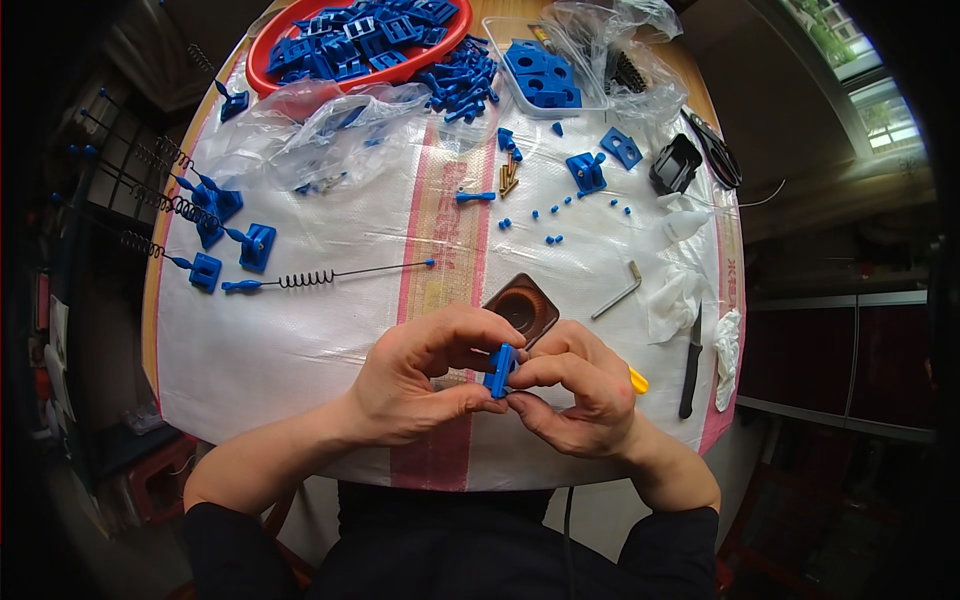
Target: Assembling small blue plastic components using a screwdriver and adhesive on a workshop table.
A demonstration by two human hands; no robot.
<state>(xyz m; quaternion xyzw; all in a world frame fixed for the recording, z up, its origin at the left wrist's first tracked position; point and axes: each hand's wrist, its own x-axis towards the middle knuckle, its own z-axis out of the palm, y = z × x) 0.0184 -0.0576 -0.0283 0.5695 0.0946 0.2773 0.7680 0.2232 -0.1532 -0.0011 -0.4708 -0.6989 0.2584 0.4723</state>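
Note:
My left hand (410, 372) grips a small blue plastic base plate (499, 372), turned on edge, between thumb and fingers. From the other side my right hand (585, 385) has its thumb and fingers closed on the same piece. Just beyond my fingers is a brown square dish (522, 306) with a round hollow. A thin rod with a coil spring (306, 279) lies to the left, a blue handle at one end and a small blue tip at the other. Past the right hand sticks out something yellow (638, 381).
A red basin (262, 62) of blue parts and a clear box (492, 30) stand at the back. Assembled spring pieces on blue bases (258, 247) line the left. At right lie a hex key (617, 291), a knife (690, 372), scissors (716, 155) and crumpled tissue (675, 300).

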